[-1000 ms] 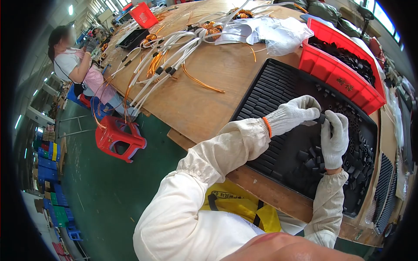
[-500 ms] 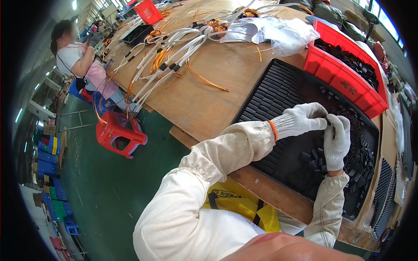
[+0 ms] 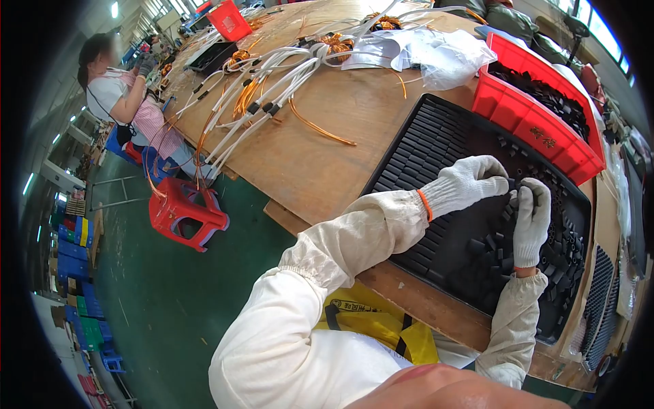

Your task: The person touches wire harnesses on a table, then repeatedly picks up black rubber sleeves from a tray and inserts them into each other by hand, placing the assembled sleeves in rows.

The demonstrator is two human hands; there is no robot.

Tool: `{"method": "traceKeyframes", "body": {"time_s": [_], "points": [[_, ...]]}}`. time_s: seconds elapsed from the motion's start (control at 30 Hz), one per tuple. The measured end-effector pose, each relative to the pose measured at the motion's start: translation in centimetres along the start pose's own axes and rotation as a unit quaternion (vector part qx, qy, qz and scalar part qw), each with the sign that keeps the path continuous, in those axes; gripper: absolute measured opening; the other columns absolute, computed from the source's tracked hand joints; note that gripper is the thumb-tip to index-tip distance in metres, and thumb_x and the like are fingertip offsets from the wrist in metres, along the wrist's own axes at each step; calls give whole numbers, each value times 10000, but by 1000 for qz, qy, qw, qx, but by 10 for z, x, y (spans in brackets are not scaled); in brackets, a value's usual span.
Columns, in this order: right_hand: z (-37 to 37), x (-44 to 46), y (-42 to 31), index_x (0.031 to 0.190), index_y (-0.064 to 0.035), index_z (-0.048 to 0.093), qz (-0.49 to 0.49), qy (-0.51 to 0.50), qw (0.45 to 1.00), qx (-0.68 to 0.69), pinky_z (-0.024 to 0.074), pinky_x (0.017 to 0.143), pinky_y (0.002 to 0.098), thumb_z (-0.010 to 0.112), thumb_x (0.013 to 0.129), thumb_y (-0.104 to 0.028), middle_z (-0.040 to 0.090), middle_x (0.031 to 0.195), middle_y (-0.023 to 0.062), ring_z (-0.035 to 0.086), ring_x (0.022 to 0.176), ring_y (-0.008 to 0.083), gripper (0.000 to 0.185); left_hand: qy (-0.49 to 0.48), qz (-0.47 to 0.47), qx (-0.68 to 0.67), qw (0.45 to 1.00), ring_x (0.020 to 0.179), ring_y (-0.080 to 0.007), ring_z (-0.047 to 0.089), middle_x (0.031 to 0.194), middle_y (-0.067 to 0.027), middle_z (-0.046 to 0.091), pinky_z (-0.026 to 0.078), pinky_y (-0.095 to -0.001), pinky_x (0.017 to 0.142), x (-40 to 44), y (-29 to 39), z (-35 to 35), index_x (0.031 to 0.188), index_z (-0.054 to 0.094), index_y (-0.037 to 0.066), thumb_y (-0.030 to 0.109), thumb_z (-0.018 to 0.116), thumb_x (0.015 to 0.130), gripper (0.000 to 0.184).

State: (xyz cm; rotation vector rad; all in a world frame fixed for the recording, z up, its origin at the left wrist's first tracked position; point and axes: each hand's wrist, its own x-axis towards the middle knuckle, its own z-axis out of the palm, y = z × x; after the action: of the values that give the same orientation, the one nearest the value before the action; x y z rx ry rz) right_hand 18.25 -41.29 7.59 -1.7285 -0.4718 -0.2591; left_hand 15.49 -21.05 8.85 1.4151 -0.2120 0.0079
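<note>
Both of my hands wear white knit gloves and meet over a black tray [image 3: 446, 269]. My left hand [image 3: 473, 184], with an orange band at the wrist, pinches a small black tube piece [image 3: 511, 183] at its fingertips. Close beside it, my right hand [image 3: 531, 221] has its fingers curled together; whatever lies between them is too small to make out. Rows of black tube pieces [image 3: 415, 153] lie side by side along the tray's left part. Loose black pieces [image 3: 555, 262] are heaped around and under my right hand.
A red bin [image 3: 538, 126] of black parts stands behind the tray. White cables [image 3: 293, 75] with copper wire and plastic bags [image 3: 453, 61] lie on the wooden table [image 3: 334, 177]. At left are a red stool [image 3: 187, 215] and another person [image 3: 129, 102]. A black studded sheet [image 3: 599, 310] lies at right.
My hands have drawn slightly apart at the fingertips, and the small black piece now shows at my left fingertips. The view has shifted a little.
</note>
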Motion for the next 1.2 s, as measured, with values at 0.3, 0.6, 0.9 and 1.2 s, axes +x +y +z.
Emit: {"method": "traceKeyframes", "body": {"time_s": [0.3,0.6,0.9,1.2], "points": [[-5,1,-4,1177,-59,685,27,-58,993,101,541,825,245,584,1090,-214,670,1112,0,619,917,71,204,-17,-18,94,995,943,-89,653,1014,-36,730,544,-264,863,0,-1,0,1154,694,24,160,748,963,241],[-1,0,7,1179,-54,657,-3,-20,999,41,538,797,234,644,1053,-164,660,1079,-1,601,914,56,168,-43,-43,126,990,941,-91,660,1013,-24,736,540,-261,851,-5,4,1,1158,700,27,214,754,965,274],[-1,0,-5,1200,-48,662,-11,-61,998,13,521,865,249,673,1012,-81,646,1115,9,613,953,83,192,-16,-94,-48,994,904,-101,680,1004,-26,733,556,-258,850,-2,1,0,1181,684,20,197,704,1009,247],[6,-2,-4,1172,-51,657,-93,-47,990,-98,546,878,285,718,890,68,678,1112,61,672,992,165,312,-13,-12,210,978,907,-119,671,967,-39,729,549,-283,833,-3,9,-4,1115,723,46,232,730,979,230]]}}
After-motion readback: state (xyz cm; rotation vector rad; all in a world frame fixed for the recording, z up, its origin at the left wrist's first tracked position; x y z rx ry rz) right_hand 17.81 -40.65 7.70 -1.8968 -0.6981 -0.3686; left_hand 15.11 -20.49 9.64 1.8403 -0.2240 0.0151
